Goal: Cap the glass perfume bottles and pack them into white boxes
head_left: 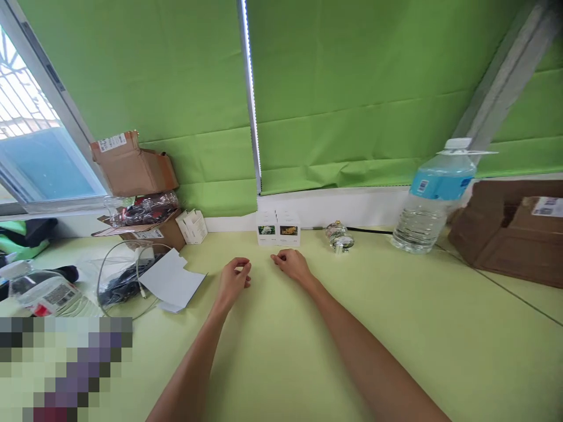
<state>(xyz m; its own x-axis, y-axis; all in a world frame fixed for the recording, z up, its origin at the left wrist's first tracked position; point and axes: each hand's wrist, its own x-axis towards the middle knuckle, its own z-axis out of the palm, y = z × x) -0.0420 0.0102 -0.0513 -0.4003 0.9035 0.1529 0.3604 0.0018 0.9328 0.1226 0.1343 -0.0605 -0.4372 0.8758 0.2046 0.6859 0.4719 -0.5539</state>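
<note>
My left hand (235, 280) is over the yellow-green table, its fingers loosely curled with a gap between thumb and fingers; I see nothing in it. To its right, my right hand (291, 265) is closed, fingertips folded in, with no object showing. Just beyond the hands, two small white boxes stand side by side against the wall: one box with a white-flower picture (266, 239) and one with a yellow-flower picture (288, 239). Neither hand touches them. Right of them lies a clear glass bottle (338, 232), with a small silvery piece (339, 249) in front.
At left are stacked cardboard boxes (132, 170), a white carton (192, 227), white paper (171, 281), a looped cable (100, 275) and a plastic bottle (48, 290). A large water jug (422, 205) and a brown cardboard box (505, 240) stand at right. Green blinds (343, 88) hang behind.
</note>
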